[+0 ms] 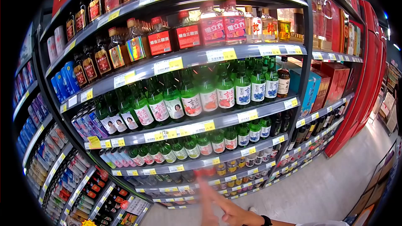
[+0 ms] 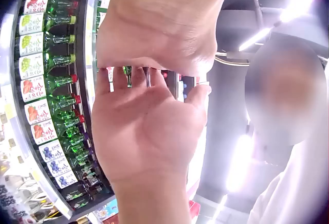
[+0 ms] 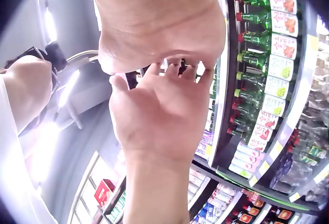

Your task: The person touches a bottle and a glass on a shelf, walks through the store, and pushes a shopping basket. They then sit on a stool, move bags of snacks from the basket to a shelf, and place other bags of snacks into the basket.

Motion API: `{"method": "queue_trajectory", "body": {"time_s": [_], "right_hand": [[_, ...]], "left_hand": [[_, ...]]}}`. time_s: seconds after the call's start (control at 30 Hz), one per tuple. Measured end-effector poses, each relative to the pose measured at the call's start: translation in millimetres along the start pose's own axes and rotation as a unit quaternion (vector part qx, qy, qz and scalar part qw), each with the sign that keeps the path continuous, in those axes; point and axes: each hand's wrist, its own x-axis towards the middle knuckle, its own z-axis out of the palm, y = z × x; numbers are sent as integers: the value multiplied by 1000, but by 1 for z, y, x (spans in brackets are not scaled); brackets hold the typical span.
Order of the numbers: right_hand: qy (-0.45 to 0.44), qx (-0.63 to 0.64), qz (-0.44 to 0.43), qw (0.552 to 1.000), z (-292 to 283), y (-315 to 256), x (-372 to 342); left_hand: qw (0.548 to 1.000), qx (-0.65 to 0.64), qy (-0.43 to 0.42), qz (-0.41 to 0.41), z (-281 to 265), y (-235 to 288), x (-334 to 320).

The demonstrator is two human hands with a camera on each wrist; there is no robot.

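Left hand (image 1: 206, 203): at lower edge of head view, blurred, before the lower shelves; fingers apart and fairly straight in left wrist view, tips hidden.
Right hand (image 1: 236, 213): just beside the left, overlapping it in head view; contact between them, cannot tell. Fingers apart, reaching away from palm in right wrist view; tips hidden.
Wristband (image 1: 266, 221): black, on the right wrist.
Green bottles (image 1: 226, 92): upright in a row on the middle shelf, above the hands; labels with fruit, some with a portrait. Second row on the shelf below, nearer the hands.
Dark bottle (image 1: 283, 77): right end of the middle row.
Cans (image 1: 86, 124): left end of that shelf.
Upper shelf: brown bottles (image 1: 160, 39) with red labels, left of two pink-labelled bottles (image 1: 211, 25).
Price tags (image 1: 168, 65): white and yellow, along shelf edges.
Boxes (image 1: 331, 81): next bay, right.
Floor (image 1: 301, 180): pale, lower right.
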Motion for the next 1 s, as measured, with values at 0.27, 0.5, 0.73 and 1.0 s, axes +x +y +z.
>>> {"method": "queue_trajectory", "body": {"time_s": [0.27,0.5,0.73,1.0], "right_hand": [[84,0,25,996,-18,16,-4],[246,151,17,957,-18,36,-19],[278,96,46,955,-20,27,-32],[246,95,49,963,-19,28,-39]], "left_hand": [[994,-72,-70,-32,17,-6,-5],[986,-146,-15,-78,22,-4,-17],[995,-97,26,-8,25,-9,-9],[991,-130,32,16,27,-12,-11]]}}
